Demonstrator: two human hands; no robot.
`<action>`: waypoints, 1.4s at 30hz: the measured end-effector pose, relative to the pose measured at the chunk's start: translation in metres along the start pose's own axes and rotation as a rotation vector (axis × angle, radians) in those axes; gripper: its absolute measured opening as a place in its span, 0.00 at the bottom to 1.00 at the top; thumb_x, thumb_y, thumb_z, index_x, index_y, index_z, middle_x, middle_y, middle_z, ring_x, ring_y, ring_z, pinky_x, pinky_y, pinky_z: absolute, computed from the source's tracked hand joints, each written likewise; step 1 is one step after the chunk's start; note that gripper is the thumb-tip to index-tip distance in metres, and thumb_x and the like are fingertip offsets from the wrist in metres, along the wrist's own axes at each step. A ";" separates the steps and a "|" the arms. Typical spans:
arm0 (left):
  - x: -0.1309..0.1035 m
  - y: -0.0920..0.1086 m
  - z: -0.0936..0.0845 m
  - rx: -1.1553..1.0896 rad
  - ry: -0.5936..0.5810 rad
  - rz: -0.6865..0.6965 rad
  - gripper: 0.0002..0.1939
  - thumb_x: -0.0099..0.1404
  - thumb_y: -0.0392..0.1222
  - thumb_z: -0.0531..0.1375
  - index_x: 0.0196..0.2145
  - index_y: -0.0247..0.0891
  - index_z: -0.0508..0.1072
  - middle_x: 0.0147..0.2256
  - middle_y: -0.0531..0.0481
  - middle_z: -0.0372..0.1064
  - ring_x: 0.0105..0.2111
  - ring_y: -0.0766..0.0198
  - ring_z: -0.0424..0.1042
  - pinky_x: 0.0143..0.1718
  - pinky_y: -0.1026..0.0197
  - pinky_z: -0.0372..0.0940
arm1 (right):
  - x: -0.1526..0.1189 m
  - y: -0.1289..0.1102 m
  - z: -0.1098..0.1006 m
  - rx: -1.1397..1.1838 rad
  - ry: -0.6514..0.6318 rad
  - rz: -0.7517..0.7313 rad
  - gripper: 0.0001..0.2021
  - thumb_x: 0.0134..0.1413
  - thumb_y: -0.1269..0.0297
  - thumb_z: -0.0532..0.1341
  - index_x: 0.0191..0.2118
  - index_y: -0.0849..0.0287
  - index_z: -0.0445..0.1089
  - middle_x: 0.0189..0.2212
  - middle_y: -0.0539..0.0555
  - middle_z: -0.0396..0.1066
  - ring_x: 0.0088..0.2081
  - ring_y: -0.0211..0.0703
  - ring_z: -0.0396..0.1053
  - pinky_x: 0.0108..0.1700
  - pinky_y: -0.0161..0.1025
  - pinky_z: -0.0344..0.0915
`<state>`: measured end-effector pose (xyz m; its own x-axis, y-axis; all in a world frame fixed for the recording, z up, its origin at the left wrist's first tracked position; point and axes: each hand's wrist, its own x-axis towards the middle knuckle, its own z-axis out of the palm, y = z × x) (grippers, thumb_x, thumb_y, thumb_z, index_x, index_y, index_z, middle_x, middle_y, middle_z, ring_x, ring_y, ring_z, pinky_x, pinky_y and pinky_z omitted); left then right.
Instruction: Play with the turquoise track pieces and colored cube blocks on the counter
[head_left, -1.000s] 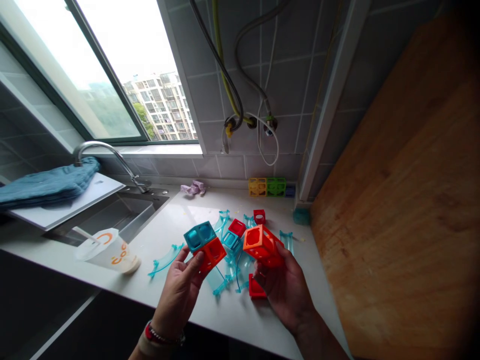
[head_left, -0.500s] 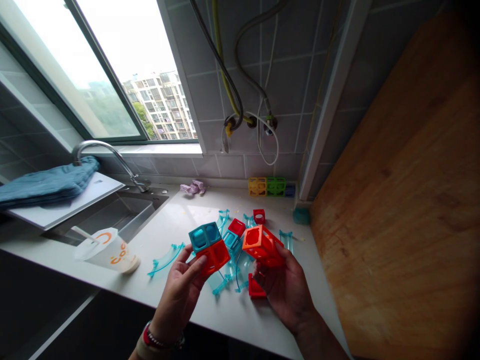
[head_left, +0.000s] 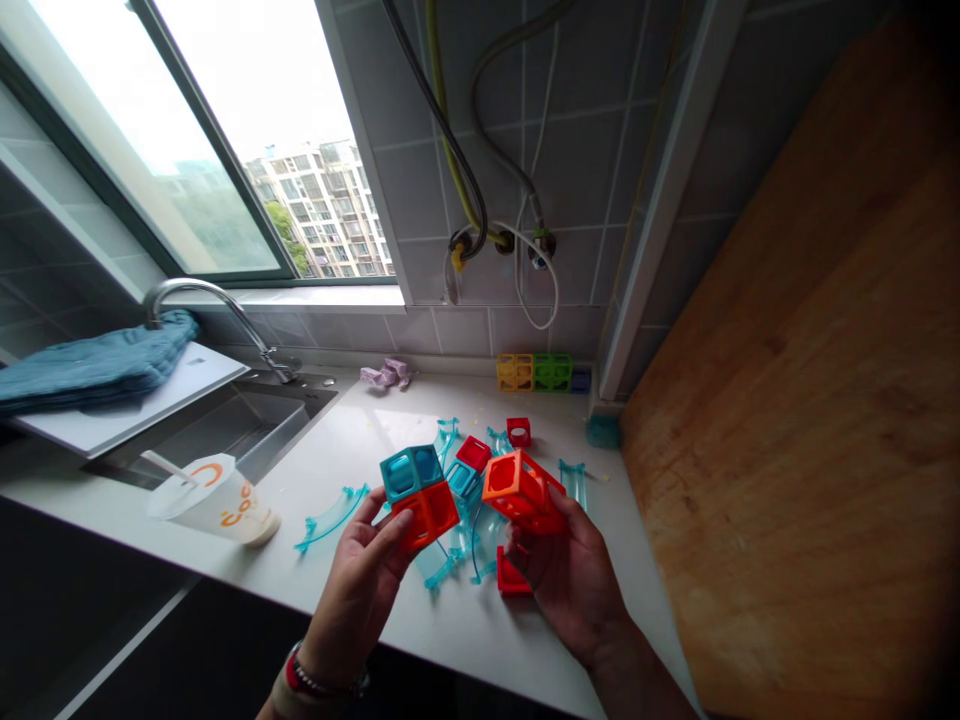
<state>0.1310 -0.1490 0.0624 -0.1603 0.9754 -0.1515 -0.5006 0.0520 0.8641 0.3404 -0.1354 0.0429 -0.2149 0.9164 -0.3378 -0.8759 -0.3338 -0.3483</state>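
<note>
My left hand (head_left: 373, 565) is closed round a blue-and-red block piece (head_left: 424, 512), its blue half uppermost and the thumb on the red half. In my right hand (head_left: 574, 580) is an orange-red block piece (head_left: 517, 482) with round holes in its faces, held from the right and below. The two pieces are apart, side by side above the countertop. Behind and under them lie clear teal track pieces (head_left: 442, 570), a red-and-blue block (head_left: 473, 453), a small red block (head_left: 518, 432) and another red block (head_left: 512, 575), partly covered by my right hand.
A lidded drink cup (head_left: 247, 510) with a straw stands left, near the sink (head_left: 247, 430) and faucet (head_left: 217, 290). Yellow and green blocks (head_left: 551, 372) line the wall beside a purple cloth (head_left: 386, 374). A wooden panel (head_left: 810, 420) bounds the right side.
The piece in my right hand has shifted slightly left, toward the one in my left hand. Otherwise the scene looks the same.
</note>
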 end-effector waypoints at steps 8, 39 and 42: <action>-0.001 0.002 0.003 -0.017 0.010 -0.012 0.21 0.60 0.36 0.72 0.49 0.39 0.72 0.44 0.43 0.81 0.42 0.52 0.82 0.43 0.53 0.79 | -0.002 0.001 0.001 -0.016 -0.002 0.001 0.13 0.63 0.59 0.65 0.48 0.62 0.75 0.33 0.57 0.81 0.27 0.40 0.76 0.31 0.36 0.77; -0.010 0.003 0.014 0.060 0.021 0.004 0.22 0.57 0.39 0.74 0.47 0.37 0.72 0.40 0.40 0.82 0.37 0.51 0.83 0.40 0.56 0.77 | 0.000 -0.016 -0.007 -0.566 -0.006 -0.311 0.27 0.52 0.53 0.73 0.55 0.52 0.69 0.42 0.52 0.78 0.36 0.45 0.77 0.34 0.38 0.76; -0.010 0.002 0.013 0.088 -0.019 0.010 0.22 0.57 0.39 0.74 0.46 0.38 0.71 0.41 0.39 0.82 0.39 0.48 0.83 0.39 0.55 0.77 | -0.001 -0.013 -0.007 -0.632 -0.060 -0.268 0.24 0.54 0.53 0.72 0.54 0.54 0.69 0.41 0.53 0.77 0.35 0.44 0.76 0.34 0.37 0.75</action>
<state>0.1424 -0.1560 0.0717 -0.1484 0.9798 -0.1340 -0.4219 0.0598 0.9047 0.3555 -0.1336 0.0420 -0.0651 0.9899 -0.1263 -0.4861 -0.1420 -0.8623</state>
